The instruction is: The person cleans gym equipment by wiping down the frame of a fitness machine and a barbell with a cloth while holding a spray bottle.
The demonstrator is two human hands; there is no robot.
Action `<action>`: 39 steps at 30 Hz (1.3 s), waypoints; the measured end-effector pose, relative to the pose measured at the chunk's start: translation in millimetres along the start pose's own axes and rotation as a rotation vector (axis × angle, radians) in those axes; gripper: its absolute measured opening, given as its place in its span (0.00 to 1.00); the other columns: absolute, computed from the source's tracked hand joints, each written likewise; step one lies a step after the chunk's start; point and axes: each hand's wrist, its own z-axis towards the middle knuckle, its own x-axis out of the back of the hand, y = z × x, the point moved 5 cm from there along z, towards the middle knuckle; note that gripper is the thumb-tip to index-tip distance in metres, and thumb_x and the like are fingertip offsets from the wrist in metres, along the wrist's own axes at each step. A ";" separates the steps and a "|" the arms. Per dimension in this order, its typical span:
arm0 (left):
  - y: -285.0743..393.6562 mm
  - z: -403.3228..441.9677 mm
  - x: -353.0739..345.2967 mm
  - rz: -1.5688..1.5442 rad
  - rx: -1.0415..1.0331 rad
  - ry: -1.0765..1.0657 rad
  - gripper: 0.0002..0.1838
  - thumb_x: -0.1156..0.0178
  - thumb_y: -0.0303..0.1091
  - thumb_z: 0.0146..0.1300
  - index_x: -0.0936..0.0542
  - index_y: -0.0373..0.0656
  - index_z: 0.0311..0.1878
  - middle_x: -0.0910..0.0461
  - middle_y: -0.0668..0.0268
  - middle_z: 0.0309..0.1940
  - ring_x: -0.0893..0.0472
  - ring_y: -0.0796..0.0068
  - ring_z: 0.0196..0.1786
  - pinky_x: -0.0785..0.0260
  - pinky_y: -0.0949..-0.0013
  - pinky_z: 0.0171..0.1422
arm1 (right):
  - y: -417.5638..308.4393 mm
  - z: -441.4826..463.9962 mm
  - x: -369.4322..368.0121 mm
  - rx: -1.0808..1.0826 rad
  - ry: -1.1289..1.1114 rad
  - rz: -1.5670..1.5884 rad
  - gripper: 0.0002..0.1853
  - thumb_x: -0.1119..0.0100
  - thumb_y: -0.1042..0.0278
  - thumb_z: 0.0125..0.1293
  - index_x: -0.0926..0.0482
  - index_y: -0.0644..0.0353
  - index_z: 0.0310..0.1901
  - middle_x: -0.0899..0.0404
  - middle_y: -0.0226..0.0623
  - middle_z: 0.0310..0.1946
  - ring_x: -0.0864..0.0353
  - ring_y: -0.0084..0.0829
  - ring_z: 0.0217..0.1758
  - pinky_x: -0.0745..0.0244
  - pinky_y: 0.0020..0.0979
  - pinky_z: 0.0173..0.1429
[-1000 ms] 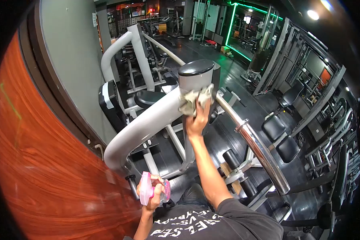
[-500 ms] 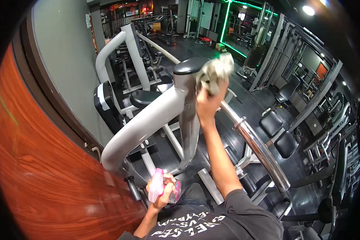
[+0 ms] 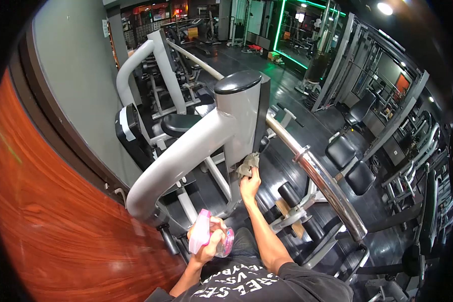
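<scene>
My right hand (image 3: 250, 187) holds a crumpled pale cloth (image 3: 248, 165) against the lower part of the machine's grey upright post (image 3: 242, 118). A black oval cap (image 3: 238, 82) tops this post, and a thick curved grey tube (image 3: 178, 163) runs from it down to the left. Near my body, my left hand (image 3: 212, 241) is wrapped round a spray bottle with a pink and white head (image 3: 201, 232) and a clear body. A steel bar with a chrome sleeve (image 3: 332, 192) slopes down to the right of the post.
Glossy red-brown wood panelling (image 3: 60, 226) and a grey wall (image 3: 75, 85) stand on the left. Black padded seats (image 3: 340, 152) and racks are on the right. A black roller pad (image 3: 289, 193) sits low beyond my right arm. Green light strips frame a mirror (image 3: 299, 38) at the back.
My right hand with the cloth has moved from the post's upper part, out over its right edge, then down to its lower part. The left hand still holds the bottle, slightly farther right in view.
</scene>
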 end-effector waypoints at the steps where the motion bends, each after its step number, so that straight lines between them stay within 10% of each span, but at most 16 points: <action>1: -0.5 0.2 -1.9 -0.036 0.017 -0.013 0.15 0.44 0.32 0.69 0.35 0.40 0.54 0.28 0.57 0.40 0.24 0.70 0.30 0.28 0.66 0.37 | -1.3 1.5 4.0 -0.025 0.019 0.058 0.20 0.48 0.79 0.60 0.25 0.71 0.55 0.21 0.57 0.50 0.21 0.49 0.57 0.28 0.40 0.60; 6: 0.5 1.8 -8.1 -0.001 0.003 -0.095 0.15 0.44 0.32 0.68 0.34 0.41 0.55 0.29 0.58 0.41 0.24 0.70 0.30 0.28 0.64 0.38 | -102.0 78.3 35.3 0.354 0.356 0.414 0.19 0.44 0.74 0.66 0.28 0.70 0.58 0.21 0.44 0.51 0.24 0.29 0.56 0.30 0.33 0.60; 10: 2.3 0.5 -8.1 -0.033 -0.034 -0.087 0.15 0.44 0.32 0.68 0.34 0.41 0.55 0.28 0.58 0.41 0.24 0.71 0.28 0.29 0.64 0.38 | -189.7 162.3 33.5 0.319 0.106 0.401 0.22 0.49 0.77 0.61 0.26 0.64 0.59 0.24 0.48 0.53 0.24 0.46 0.57 0.32 0.37 0.64; 13: 2.3 -0.6 -7.4 -0.042 -0.042 -0.079 0.15 0.44 0.32 0.69 0.34 0.40 0.55 0.28 0.58 0.41 0.24 0.71 0.27 0.29 0.64 0.37 | -211.6 157.7 20.9 0.662 0.326 0.126 0.29 0.52 0.82 0.54 0.27 0.60 0.61 0.25 0.54 0.55 0.29 0.55 0.61 0.36 0.47 0.68; 30: -11.1 -4.9 2.9 0.076 -0.010 -0.096 0.14 0.45 0.32 0.70 0.34 0.40 0.54 0.28 0.57 0.41 0.23 0.71 0.28 0.28 0.66 0.35 | 95.7 -17.9 -3.8 -0.471 -0.043 -0.119 0.18 0.44 0.67 0.66 0.22 0.63 0.56 0.18 0.55 0.46 0.19 0.50 0.55 0.27 0.41 0.59; 39: -5.1 -7.5 7.4 0.002 -0.043 0.017 0.15 0.45 0.32 0.70 0.34 0.39 0.54 0.27 0.58 0.40 0.24 0.72 0.27 0.28 0.65 0.37 | -35.1 79.4 17.9 0.214 0.264 0.101 0.23 0.47 0.80 0.59 0.27 0.69 0.59 0.25 0.58 0.55 0.27 0.54 0.61 0.36 0.42 0.68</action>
